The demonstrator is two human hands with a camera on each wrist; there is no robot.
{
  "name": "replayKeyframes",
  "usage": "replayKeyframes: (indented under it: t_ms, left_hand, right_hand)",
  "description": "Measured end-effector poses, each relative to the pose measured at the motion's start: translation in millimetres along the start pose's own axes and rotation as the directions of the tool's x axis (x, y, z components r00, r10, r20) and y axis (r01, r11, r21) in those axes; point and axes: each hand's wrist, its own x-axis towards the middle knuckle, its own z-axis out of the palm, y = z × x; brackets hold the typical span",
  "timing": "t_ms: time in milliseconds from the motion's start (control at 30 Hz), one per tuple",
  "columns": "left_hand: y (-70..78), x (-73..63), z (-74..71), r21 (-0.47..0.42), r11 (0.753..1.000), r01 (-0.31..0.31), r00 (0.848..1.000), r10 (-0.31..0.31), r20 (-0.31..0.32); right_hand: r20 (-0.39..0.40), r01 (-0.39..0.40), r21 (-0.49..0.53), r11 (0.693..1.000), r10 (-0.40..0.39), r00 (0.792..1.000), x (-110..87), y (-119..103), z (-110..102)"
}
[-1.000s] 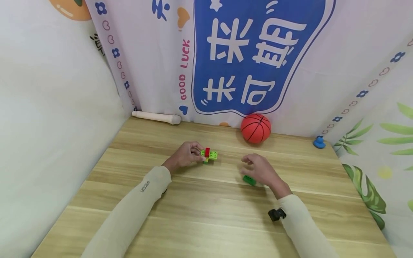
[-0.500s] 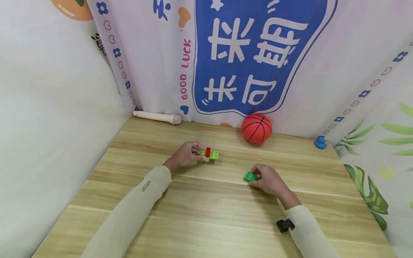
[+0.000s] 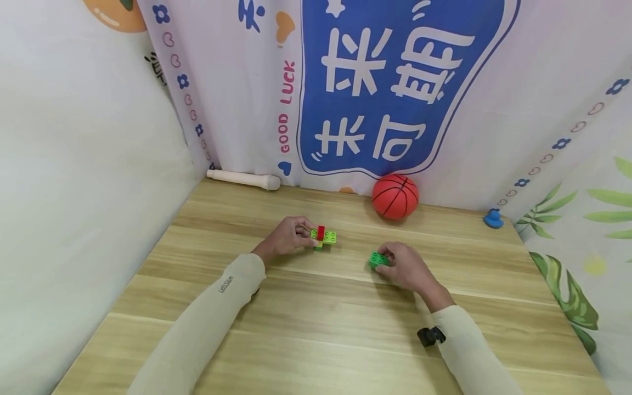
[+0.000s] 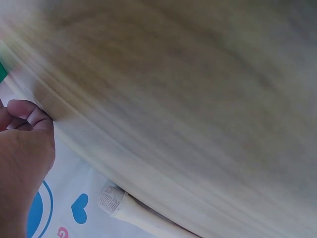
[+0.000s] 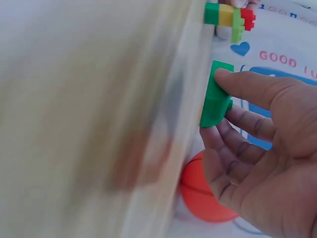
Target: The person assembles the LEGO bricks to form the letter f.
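Observation:
My left hand [image 3: 290,236] pinches the left end of a small stack of toy building bricks [image 3: 330,237]. In the right wrist view the stack has a dark green brick [image 5: 212,13] at the bottom, a yellow brick [image 5: 226,15] above it, then a light green plate [image 5: 237,29] and a red brick [image 5: 248,19] on top. Between thumb and fingers my right hand [image 3: 406,266] holds a green brick [image 3: 378,259], studs up and one end sloped, close over the table. The left wrist view shows curled fingers [image 4: 29,114] but hides most of the stack.
A red toy basketball [image 3: 395,196] stands at the back against the printed cloth. To its left lies a white microphone [image 3: 244,179], and a blue rubber duck [image 3: 493,219] sits in the back right corner. Wooden tabletop [image 3: 316,329] spreads in front of both hands.
My right hand reached down, took hold of the green brick and turned it, then moved it slightly left and back. The left hand stays at the stack.

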Motion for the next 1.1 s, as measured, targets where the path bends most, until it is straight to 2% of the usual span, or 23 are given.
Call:
replayKeyframes:
  t_ms: [200,433,767,1100]
  left_hand:
    - [-0.3,0.9,3.3,0.006,1.000,0.003,1.000,-0.003,0.007]
    - [-0.1,-0.7,2.2,-0.013,1.000,-0.012,1.000,0.012,0.006]
    - [-2.7,0.6,1.5,-0.010,0.999,-0.047,0.999,0.047,0.012]
    - [-4.2,0.7,-0.2,-0.007,0.998,-0.065,0.998,0.066,0.009]
  right_hand:
    - [-0.052,0.081,-0.008,0.997,-0.082,0.995,15.6,-23,1]
    - [-0.117,0.189,0.025,0.982,-0.185,0.976,37.9,-54,7]
    - [-0.129,0.312,0.087,0.946,-0.299,0.945,69.0,-90,19]
    - [-0.102,0.278,0.039,0.960,-0.273,0.957,79.2,-100,26]
